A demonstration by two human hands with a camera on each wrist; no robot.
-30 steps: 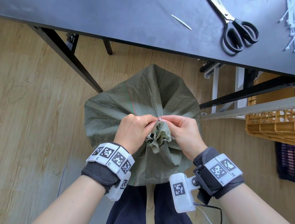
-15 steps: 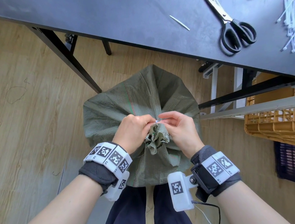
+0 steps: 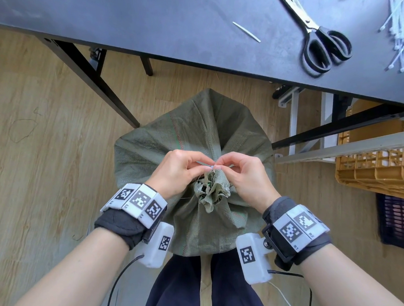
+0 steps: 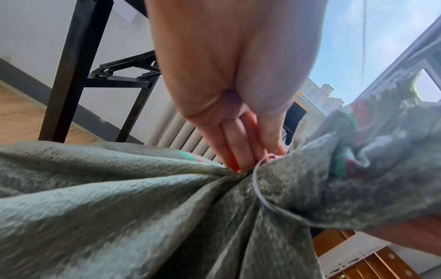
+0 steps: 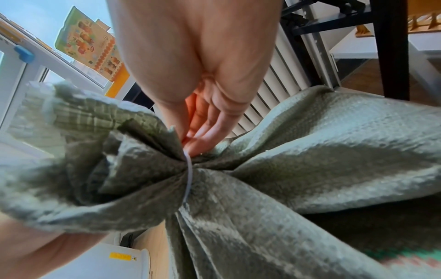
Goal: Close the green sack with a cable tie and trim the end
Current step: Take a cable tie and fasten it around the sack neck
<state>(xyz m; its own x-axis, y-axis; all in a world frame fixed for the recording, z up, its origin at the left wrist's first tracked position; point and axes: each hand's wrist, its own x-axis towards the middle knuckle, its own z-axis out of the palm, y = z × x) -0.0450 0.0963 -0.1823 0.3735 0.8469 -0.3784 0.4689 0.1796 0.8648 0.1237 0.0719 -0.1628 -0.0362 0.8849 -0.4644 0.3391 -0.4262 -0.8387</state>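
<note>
Since a second ago, both hands have been drawn a little farther up the far side of the gathered neck, fingertips now meeting just above the bunched cloth where before they were pressed against it. At that meeting point the left hand and the right hand are seen pinching the white cable tie, each with thumb and curled fingers closed on it. The tie is looped tightly around the neck of the green sack, as shown in both wrist views, with the ruffled mouth of the sack fanned out above the band. The sack is stood on the wooden floor directly in front of the person, just short of the dark table. On that table the black-handled scissors are laid untouched, well apart from the hands, with a bundle of spare white ties at the right edge and one short white offcut lying to the left of the blades. A yellow crate is seen to the right of the sack.
</note>
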